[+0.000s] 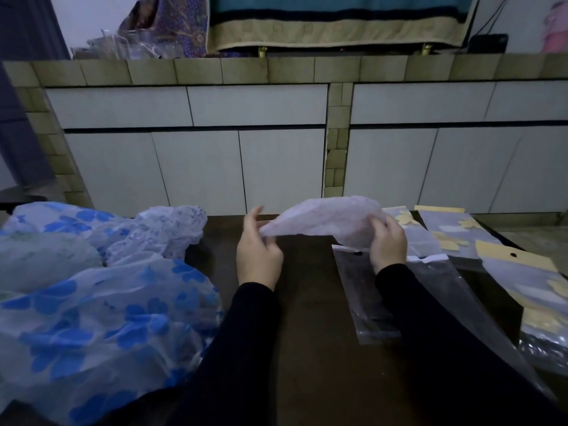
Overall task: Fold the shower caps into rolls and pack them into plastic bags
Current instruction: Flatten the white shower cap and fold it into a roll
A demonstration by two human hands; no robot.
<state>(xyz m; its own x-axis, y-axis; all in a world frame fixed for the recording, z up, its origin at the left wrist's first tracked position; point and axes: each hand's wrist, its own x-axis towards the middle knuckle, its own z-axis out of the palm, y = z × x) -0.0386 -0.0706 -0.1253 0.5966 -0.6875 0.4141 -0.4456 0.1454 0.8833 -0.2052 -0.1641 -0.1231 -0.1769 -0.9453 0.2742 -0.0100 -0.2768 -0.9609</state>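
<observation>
Lying nearest on the tabletop is an empty bag, while just beyond it both hands are holding a pale cap aloft, left hand pinching one end, right hand curling fingers round the other, a light, limp, probably slippery film best gripped at its gathered edge.

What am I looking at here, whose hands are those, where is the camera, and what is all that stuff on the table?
There is no machine: a person wears a camera on the head, looking down at their own two hands. The left hand and right hand each grip one end of a pale pink shower cap, lifted above the dark table. To the left is a heap of blue-flowered shower caps. To the right lie clear plastic bags, some with yellowish card tops. Behind are white cabinet doors.
</observation>
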